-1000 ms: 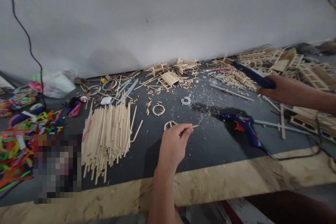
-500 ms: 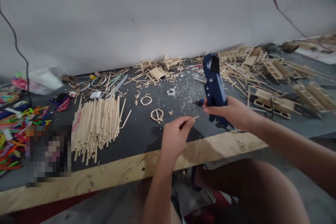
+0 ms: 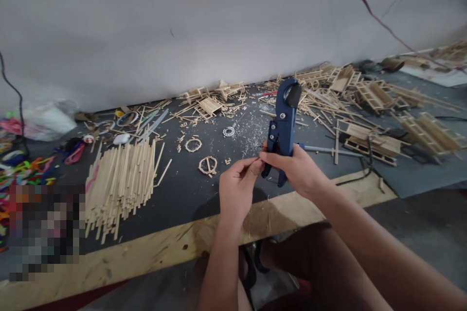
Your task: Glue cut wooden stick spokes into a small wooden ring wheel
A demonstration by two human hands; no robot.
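Note:
My right hand (image 3: 304, 170) is wrapped round the handles of a blue pipe cutter (image 3: 286, 124), held upright with its curved jaw at the top. My left hand (image 3: 237, 187) is closed in a pinch, its fingertips touching or almost touching the right thumb. The thin wooden stick in that pinch is now mostly hidden by the fingers. Left of the hands, an octagonal wooden ring with a crossbar (image 3: 207, 166) lies on the dark tabletop (image 3: 175, 194). Behind it are a plain wooden ring (image 3: 193, 144) and a white ring with holes (image 3: 228, 131).
A pile of wooden sticks (image 3: 124, 184) lies at left, beside colourful strips (image 3: 36, 170). Small wooden models (image 3: 375, 95) and loose sticks cover the back and right. A grey bar (image 3: 328, 150) lies right of my hand. The table has a pale wooden front edge (image 3: 146, 265).
My right hand has brought the pipe cutter left to meet the left hand and turned it, so its side shows more. The stick's end, visible before, is covered. The view has shifted slightly.

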